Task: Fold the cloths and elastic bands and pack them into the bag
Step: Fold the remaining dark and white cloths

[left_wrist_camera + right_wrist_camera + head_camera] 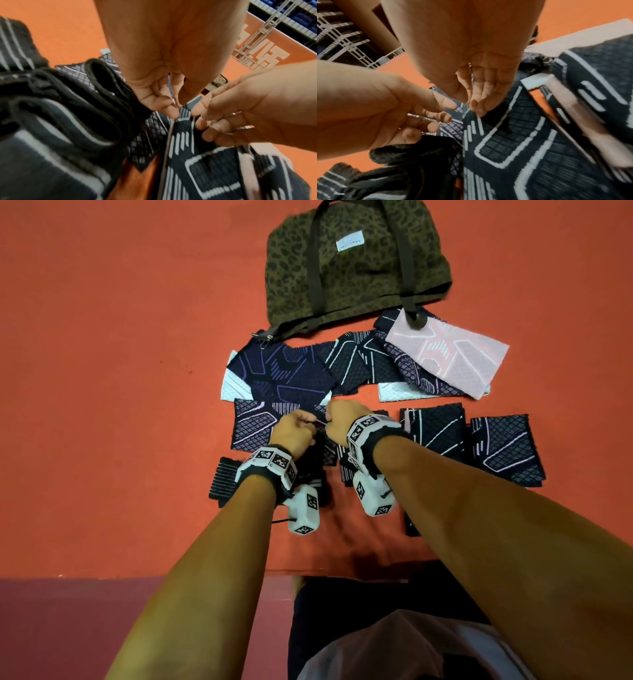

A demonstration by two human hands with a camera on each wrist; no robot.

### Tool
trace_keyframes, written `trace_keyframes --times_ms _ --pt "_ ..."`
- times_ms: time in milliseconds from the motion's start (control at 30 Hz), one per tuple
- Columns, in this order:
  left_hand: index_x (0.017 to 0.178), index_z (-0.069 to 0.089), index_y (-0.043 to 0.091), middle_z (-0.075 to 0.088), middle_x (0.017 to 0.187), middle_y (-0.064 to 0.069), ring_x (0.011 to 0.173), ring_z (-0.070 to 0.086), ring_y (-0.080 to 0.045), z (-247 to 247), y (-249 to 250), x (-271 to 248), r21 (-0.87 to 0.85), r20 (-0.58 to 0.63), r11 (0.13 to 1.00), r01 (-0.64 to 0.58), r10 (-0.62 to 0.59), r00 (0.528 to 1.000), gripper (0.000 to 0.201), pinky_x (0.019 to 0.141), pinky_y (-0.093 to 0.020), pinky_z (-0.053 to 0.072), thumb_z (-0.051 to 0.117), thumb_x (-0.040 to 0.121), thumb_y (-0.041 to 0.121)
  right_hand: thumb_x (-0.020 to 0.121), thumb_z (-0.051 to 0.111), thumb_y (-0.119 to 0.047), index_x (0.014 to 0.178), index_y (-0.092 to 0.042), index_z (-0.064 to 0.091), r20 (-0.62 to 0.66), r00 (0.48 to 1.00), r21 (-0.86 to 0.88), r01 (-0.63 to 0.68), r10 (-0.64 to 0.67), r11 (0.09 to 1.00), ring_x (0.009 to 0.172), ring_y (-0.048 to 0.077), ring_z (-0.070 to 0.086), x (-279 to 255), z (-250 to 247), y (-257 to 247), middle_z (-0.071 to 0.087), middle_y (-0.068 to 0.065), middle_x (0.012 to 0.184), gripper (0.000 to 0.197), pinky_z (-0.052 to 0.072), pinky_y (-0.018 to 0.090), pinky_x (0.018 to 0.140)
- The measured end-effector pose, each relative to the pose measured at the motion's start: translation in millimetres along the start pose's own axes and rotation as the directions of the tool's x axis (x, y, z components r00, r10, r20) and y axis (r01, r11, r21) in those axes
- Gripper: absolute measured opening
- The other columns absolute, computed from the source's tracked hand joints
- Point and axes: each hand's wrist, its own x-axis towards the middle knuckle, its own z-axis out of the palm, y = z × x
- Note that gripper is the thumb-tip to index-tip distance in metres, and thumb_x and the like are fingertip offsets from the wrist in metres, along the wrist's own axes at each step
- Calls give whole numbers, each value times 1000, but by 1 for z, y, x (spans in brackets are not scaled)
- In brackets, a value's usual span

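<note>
A dark navy cloth with white lines [513,142] hangs between my two hands above the orange table [120,371]. My left hand [308,424] pinches its top edge between thumb and fingers, and the left wrist view shows that pinch [174,106]. Right beside it, my right hand [328,421] pinches the same edge [476,109]. In the head view my hands and wrists hide most of this cloth. The leopard-print bag [356,261] lies at the far side. A stack of black striped elastic bands [72,108] sits just left of my left wrist.
Unfolded dark cloths [284,371] and a pink cloth [448,354] lie spread in front of the bag. Two folded dark cloths [435,433] [507,450] lie to the right. The table's near edge [102,577] runs below my forearms.
</note>
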Motion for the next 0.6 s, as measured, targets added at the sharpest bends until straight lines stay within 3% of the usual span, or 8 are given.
trace_keyframes --times_ms 167,267,333,433,600 --pt "86 60 25 65 78 -2 71 64 -23 -40 -19 13 -43 -100 997 63 -67 993 20 67 -30 48 50 87 7 86 54 -15 112 -12 58 58 996 -50 77 -74 996 99 34 58 29 10 -38 60 13 115 27 53 40 84" --pt "81 59 27 64 77 2 77 63 -26 -55 -33 25 -45 -129 995 85 -90 988 14 76 -43 54 50 76 17 88 56 -16 124 -10 53 92 993 -89 87 -79 992 108 37 56 44 15 -53 49 16 126 36 51 43 90" --pt "82 58 26 64 80 1 77 63 -28 -62 -37 30 -79 -146 992 96 -107 983 14 78 -47 55 50 74 17 89 57 -17 129 -9 50 99 993 -107 79 -68 991 107 38 57 54 17 -60 41 17 134 41 52 42 86" --pt "99 60 21 67 95 -4 90 66 -30 -72 -43 36 -106 -163 987 123 -139 977 18 83 -52 57 54 84 11 89 59 -16 136 -10 46 111 993 -109 61 -49 992 110 39 56 65 21 -66 34 18 144 49 49 39 84" --pt "130 54 19 63 127 -9 102 67 -32 -88 -63 54 -134 -205 976 173 -199 958 50 87 -50 58 61 80 22 88 56 -11 142 -8 39 139 990 -91 44 -31 995 117 38 54 81 21 -68 36 18 145 56 49 40 89"
